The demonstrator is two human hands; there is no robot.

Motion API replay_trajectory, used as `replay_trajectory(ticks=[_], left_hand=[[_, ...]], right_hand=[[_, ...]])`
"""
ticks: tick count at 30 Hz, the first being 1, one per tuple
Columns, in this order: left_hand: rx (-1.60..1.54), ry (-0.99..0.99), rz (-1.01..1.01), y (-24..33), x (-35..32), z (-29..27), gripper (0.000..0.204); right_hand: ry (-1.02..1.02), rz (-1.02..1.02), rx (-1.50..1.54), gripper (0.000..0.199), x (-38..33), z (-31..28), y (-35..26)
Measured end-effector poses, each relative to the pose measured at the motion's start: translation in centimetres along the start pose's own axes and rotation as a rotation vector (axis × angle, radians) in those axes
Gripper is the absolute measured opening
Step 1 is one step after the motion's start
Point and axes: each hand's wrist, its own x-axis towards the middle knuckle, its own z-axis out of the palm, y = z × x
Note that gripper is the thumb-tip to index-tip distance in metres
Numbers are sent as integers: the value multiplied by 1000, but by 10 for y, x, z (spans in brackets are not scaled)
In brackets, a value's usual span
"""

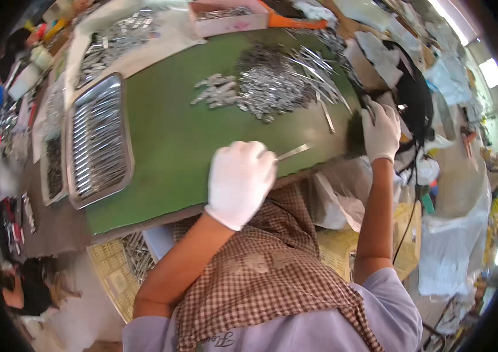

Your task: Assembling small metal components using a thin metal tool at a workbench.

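"Green sheeting (170, 141) covers the worktop through the middle of the frame. What lies on it?"

"Toward the upper centre, a heap of small, shiny silver metal pieces (272, 94), with darker grey metal pieces (261, 56) just behind. Long, thin silver metal rods (319, 67) lie loosely along its right side."

"And the left hand?"

"White-gloved, the left hand (242, 180) is at the centre of the frame, fingers curled together and clamped on a thin, flat silver metal strip (293, 152). The strip juts from the fist toward the right, above the green surface and below the heap."

"The right hand?"

"Also in a white glove, the right hand (382, 130) is at the upper right, at the worktop's right end, its fingers bent beside a bulky black object (414, 97). I cannot tell whether they grip anything; the fingertips are hard to make out."

"What else is about?"

"At the left, a rectangular, shiny metal tray (129, 141) holds slim silver pieces (97, 141) in rows. At the top centre stands a pale pink open-topped box (232, 24) of metal parts, beside an orange handle (297, 22). A brown-and-white checked cloth apron (261, 276) fills the lower centre."
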Motion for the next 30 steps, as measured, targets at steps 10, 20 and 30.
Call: replay_trajectory(ticks=[10,20,30], left_hand=[[27,105,-191,-42,-41,-69,15],[466,146,-498,-158,-122,-194,15],[294,-188,-558,-149,-128,-208,13]], right_hand=[[-320,167,44,28,22,46,8],[-107,110,665,19,-54,-6,-95],[8,-110,474,22,-68,4,-116]])
